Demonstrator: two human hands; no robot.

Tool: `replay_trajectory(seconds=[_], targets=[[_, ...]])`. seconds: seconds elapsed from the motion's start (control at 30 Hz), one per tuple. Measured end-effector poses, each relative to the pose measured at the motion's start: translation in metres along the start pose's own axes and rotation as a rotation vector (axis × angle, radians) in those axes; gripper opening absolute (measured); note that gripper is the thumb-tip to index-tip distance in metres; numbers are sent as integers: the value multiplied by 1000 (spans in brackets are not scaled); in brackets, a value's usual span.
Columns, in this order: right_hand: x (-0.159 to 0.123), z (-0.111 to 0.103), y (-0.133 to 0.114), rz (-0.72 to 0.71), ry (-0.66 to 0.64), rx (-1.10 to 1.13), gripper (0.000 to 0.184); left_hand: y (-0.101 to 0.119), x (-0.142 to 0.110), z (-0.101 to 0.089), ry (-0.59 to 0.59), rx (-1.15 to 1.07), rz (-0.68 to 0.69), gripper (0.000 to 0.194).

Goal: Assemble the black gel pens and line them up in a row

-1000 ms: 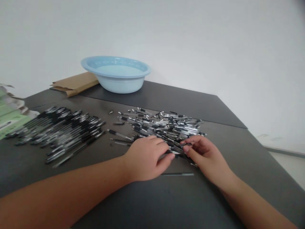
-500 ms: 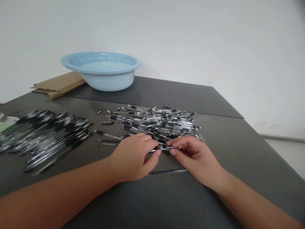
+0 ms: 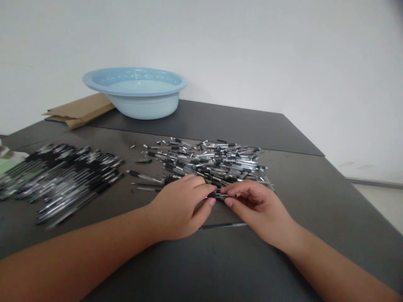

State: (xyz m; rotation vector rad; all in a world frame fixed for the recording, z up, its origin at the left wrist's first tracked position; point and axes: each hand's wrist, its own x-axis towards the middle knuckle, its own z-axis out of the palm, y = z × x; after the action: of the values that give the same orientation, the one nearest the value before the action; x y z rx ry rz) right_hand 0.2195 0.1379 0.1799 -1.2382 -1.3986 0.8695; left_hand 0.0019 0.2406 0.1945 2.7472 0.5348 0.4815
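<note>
In front of the loose pen heap, my left hand and my right hand meet with their fingertips almost together. Between them lies a slim black-and-clear pen, pinched by the thumb and fingers of each hand. My left palm hides much of its length, and I cannot make out whether its parts are joined. A single pen rests on the table just below my hands. Behind them spreads a jumbled heap of pens and pen parts, clear-barrelled with black grips.
Many pens lie side by side in a slanted pile on the left. At the back of the dark table stand a light blue basin and a brown paper packet. Small loose pen pieces lie near the heap.
The gap between my left and right fingertips is slightly smaller. Both hands keep their pinch on the pen, and the view has shifted a little.
</note>
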Motion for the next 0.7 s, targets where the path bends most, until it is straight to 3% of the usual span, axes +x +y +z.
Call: replay_trajectory(seconds=[0.17,0.3,0.4,0.7], targets=[[2,-3,0,0,38,-7,10,-3,1,2,-2,18,115,48],[4,-6,-4,82,35,117,14,-5,2,-1,-18,78,-28,35],[5,-10,-7,148,-23,237,18,-4,1,-3,-22,51,-125,20],[5,-22,6,349,-217,562,20,-4,-2,-3,37,120,-74,27]])
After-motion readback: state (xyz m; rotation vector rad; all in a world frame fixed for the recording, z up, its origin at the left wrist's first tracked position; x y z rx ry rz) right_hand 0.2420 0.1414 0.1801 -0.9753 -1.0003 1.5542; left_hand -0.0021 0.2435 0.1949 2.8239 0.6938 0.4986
